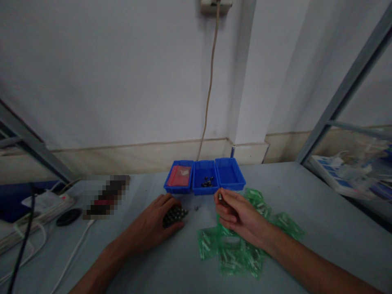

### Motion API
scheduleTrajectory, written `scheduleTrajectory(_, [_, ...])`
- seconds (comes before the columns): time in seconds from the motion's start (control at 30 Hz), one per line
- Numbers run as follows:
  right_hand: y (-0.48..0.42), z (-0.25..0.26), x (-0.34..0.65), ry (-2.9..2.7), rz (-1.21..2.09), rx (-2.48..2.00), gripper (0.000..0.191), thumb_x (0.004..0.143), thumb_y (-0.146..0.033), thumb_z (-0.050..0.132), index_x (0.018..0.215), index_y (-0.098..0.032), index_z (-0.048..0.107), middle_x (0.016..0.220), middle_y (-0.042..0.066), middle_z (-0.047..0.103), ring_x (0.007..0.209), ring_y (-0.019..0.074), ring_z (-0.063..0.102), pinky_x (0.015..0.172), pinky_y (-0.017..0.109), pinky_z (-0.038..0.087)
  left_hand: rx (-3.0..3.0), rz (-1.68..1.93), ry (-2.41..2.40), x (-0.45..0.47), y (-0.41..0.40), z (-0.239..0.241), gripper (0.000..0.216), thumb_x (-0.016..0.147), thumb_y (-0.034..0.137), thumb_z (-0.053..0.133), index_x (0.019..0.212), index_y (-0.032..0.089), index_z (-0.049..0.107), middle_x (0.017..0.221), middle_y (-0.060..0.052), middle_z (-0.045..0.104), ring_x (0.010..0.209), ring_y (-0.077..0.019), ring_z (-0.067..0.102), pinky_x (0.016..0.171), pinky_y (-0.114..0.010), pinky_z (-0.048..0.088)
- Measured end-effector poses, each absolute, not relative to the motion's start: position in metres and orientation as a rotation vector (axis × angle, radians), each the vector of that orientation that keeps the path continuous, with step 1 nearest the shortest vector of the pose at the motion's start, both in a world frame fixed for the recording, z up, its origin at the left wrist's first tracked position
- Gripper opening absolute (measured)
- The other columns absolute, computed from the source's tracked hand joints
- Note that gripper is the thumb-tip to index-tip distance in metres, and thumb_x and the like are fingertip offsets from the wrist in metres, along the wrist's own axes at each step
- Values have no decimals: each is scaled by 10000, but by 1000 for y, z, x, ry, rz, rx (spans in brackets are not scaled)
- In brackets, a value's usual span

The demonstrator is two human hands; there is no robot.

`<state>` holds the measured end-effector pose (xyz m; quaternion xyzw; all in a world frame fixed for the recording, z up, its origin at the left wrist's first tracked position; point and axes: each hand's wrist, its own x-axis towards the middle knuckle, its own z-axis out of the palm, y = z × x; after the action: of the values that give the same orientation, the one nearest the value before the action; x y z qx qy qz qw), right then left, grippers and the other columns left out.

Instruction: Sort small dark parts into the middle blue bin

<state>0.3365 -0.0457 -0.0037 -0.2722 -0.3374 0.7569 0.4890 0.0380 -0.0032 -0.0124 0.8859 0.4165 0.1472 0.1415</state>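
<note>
My left hand point(154, 218) rests on the table, curved around a tight cluster of small shiny metal parts point(175, 215), thumb on the near side and fingers on the far side. One loose metal piece point(196, 208) lies just right of that cluster. Between thumb and forefinger, my right hand point(237, 214) pinches a small metal cylinder point(220, 197); its other fingers are curled in. Beneath and around the right hand are several green plastic bags point(232, 257) with slim pale and metallic parts inside, their details blurred.
Three blue bins stand side by side at the back: the left bin point(179, 189) holds a red packet point(179, 175), the middle bin point(204, 190) some small metal parts, the right bin point(229, 173) nothing visible. A pixelated object point(107, 198), black ring point(69, 217) and cables point(75, 249) lie left.
</note>
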Motion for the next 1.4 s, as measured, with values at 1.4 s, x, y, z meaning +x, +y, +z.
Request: scheduleTrajectory(1.4, [-46,-17,330,-1328,1058,-966,388,904,-311,841,1221,-273,621,998,9,646,770,160,569,561,235,458,2554,383,1222,39,-2,-13,334,980,461,754,1244,286,649,1330,-69,668,1197,-315,647,1038,-470,538])
